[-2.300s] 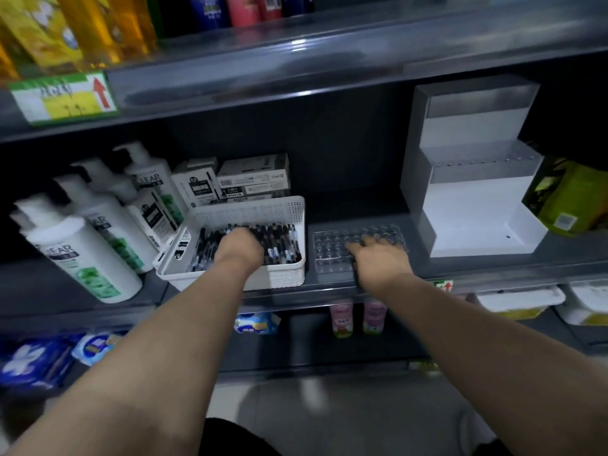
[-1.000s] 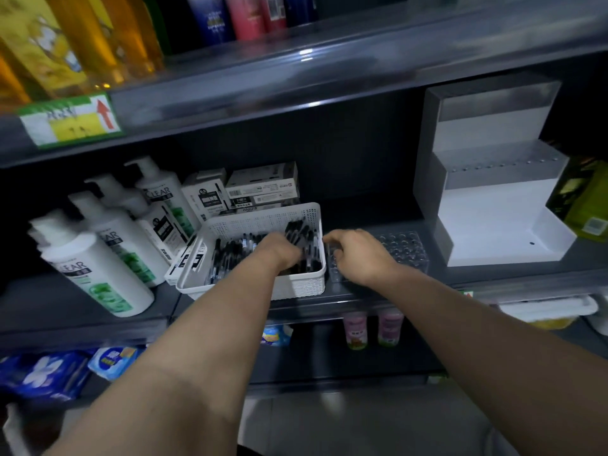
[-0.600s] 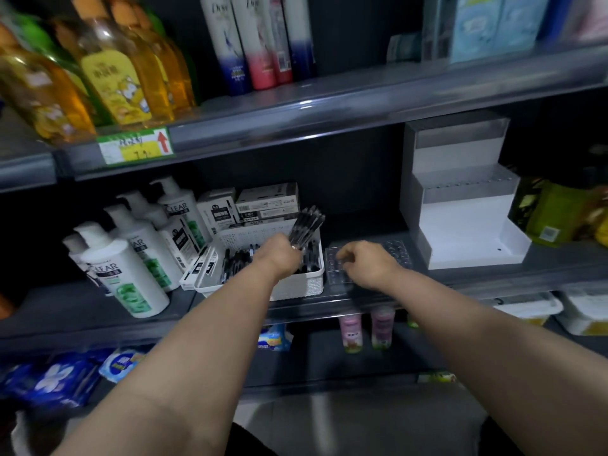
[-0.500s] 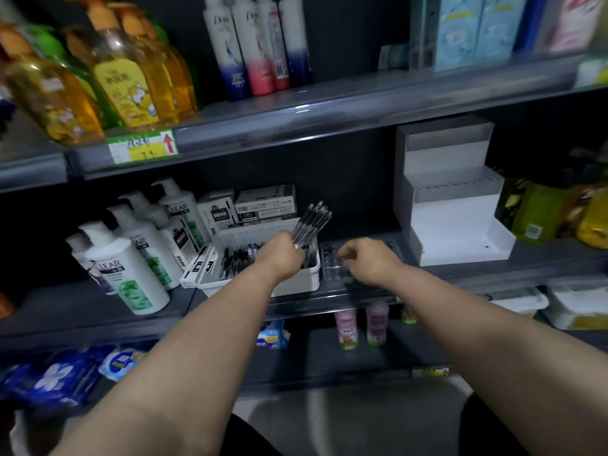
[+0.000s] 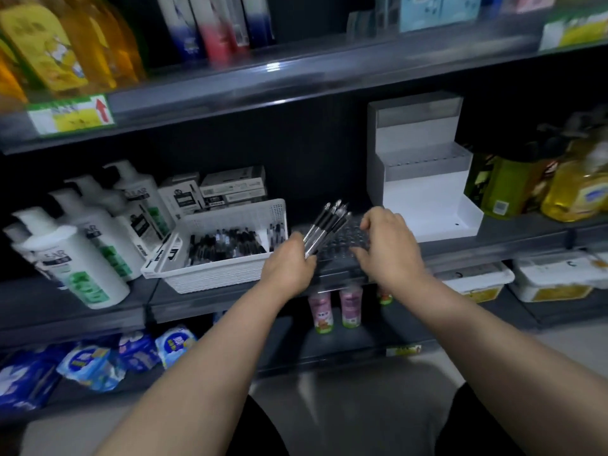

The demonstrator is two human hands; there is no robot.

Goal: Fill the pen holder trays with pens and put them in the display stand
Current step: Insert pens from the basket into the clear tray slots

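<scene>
A white mesh basket [image 5: 210,274] on the middle shelf holds several loose black pens [image 5: 227,243]. To its right lies a clear pen holder tray [image 5: 340,240] with rows of holes. My left hand [image 5: 289,264] grips a bundle of black pens [image 5: 325,227], tips pointing up and right, over the tray's left end. My right hand [image 5: 388,248] hovers over the tray's right part with fingers loosely curled; whether it touches the tray is unclear. A white stepped display stand [image 5: 424,179] stands right of the tray, its steps bare.
White shampoo bottles [image 5: 79,255] stand left of the basket, with small white boxes [image 5: 230,189] behind it. Yellow and green bottles [image 5: 552,189] sit right of the stand. The upper shelf [image 5: 296,80] overhangs close above. Small pink bottles [image 5: 332,311] stand on the shelf below.
My left hand has lifted a bundle of pens out of the basket and carried it right, over the tray. My right hand shifted right along the tray.
</scene>
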